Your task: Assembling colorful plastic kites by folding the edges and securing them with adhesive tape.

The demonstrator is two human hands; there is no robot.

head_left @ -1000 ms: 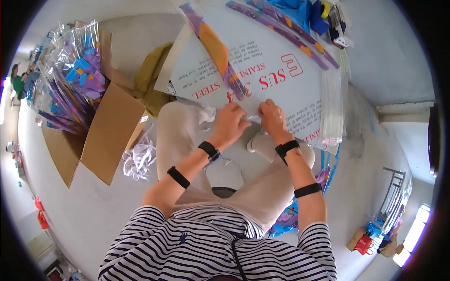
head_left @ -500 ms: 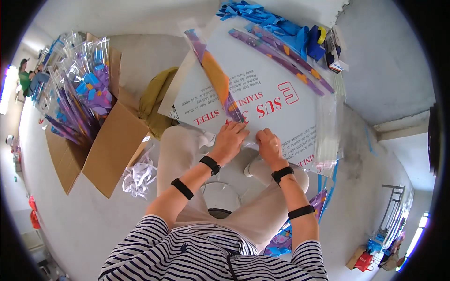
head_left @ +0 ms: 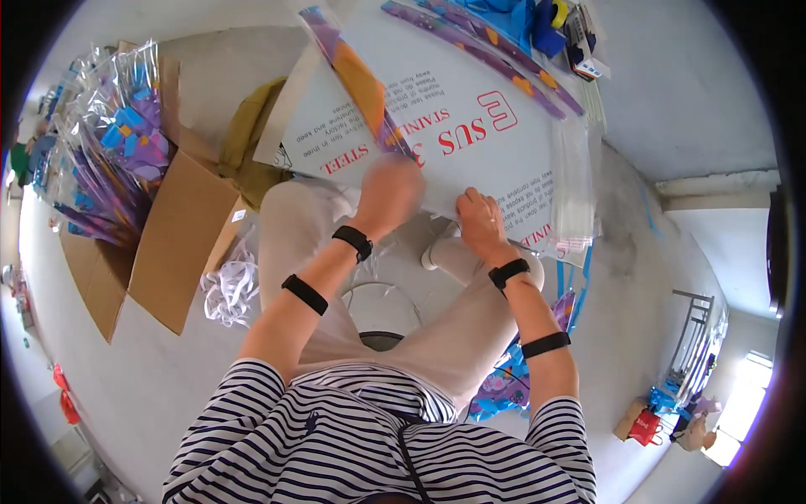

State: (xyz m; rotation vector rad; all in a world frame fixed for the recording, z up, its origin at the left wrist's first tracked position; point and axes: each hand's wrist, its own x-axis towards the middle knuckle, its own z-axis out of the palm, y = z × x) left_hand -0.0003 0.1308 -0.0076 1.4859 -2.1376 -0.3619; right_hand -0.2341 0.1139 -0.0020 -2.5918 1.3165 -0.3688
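A long folded purple-and-orange film piece in a clear plastic sleeve [head_left: 363, 86] lies slantwise on the white printed board [head_left: 445, 181]. My left hand [head_left: 392, 197], smeared by motion, is at the near end of this sleeve; its fingers cannot be made out. To its right, my right hand [head_left: 481, 220] is at the board's near edge with fingers curled together. Whatever they may hold is hidden. Two similar sleeved purple pieces [head_left: 483, 59] lie farther back on the board.
An open cardboard box [head_left: 172, 252] full of sleeved purple pieces stands at left, beside a tangle of white strips [head_left: 230, 288]. Clear plastic sleeves [head_left: 574, 189] are stacked along the board's right side. A blue tape dispenser [head_left: 549, 32] sits at the back.
The whole view has shifted, with the board now higher in the picture. My left hand has become blurred by quick movement. My right hand has moved slightly rightward, away from the left.
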